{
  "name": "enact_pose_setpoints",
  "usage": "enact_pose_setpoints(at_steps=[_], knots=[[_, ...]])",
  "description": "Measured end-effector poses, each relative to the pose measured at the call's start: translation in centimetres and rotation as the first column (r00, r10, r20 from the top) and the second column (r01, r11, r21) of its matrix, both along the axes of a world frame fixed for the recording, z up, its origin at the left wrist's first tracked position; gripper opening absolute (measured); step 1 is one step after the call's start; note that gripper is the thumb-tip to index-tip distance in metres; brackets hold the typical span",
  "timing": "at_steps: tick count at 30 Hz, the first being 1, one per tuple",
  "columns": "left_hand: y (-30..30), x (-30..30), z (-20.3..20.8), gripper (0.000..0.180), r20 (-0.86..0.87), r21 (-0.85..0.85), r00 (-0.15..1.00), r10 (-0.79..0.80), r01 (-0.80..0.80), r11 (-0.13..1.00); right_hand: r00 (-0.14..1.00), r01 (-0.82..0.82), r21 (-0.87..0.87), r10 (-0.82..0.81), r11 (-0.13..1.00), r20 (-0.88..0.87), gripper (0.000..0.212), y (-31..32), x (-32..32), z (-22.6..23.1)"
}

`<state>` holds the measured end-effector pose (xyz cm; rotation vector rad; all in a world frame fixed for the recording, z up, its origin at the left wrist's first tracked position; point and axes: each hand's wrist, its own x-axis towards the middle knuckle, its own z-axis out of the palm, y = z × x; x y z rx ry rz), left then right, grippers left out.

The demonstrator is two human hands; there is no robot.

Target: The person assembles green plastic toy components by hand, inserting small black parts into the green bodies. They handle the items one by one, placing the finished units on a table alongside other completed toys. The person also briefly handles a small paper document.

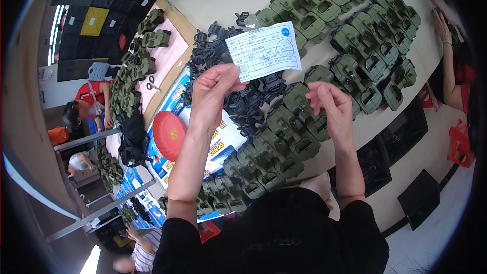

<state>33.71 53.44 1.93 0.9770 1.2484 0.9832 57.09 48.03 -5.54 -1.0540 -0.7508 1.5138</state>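
Note:
My left hand (215, 91) pinches the lower left corner of a white paper slip (274, 66) between thumb and fingers. Printed lines, handwriting and a round blue sticker mark the slip, which is held up over the table. To its right, my right hand (332, 109) hovers apart from it, fingers loosely curled; whether anything small is in them cannot be made out. Beneath both hands lie rows of green plastic toy vehicle bodies (276, 144). A heap of small black plastic parts (248, 106) spreads under and behind the slip.
A red scalloped plate (170, 136) rests on printed cardboard left of my forearm. Scissors (152, 84) lie beyond it, near more green vehicles (137, 66). Another person's arm (449, 66) reaches in at the right. Red stools (459, 144) and black crates (401, 127) stand beside the table.

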Motion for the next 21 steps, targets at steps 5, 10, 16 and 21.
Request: enact_pose_setpoints(at_steps=[5, 10, 16, 21], knots=[[-0.7, 0.4, 0.7, 0.016, 0.013, 0.015, 1.000, -0.013, 0.012, 1.000, 0.999, 0.009, 0.074, -0.006, 0.997, -0.044, 0.026, 0.8, -0.2, 1.2], [-0.7, 0.6, 1.0, 0.016, 0.009, 0.028, 1.000, -0.019, 0.019, 0.999, 0.998, 0.010, 0.079, -0.005, 0.997, -0.066, 0.027, 0.7, -0.2, 1.1], [-0.6, 1.0, 1.2, 0.017, 0.001, 0.039, 1.000, -0.016, 0.016, 0.999, 0.998, 0.019, 0.079, -0.015, 0.997, -0.054, 0.027, 0.8, 0.2, 1.2], [-0.6, 1.1, 1.4, 0.016, -0.013, 0.042, 1.000, -0.010, 0.011, 0.999, 0.999, 0.023, 0.080, -0.019, 0.997, -0.048, 0.027, 0.9, 0.3, 1.4]])
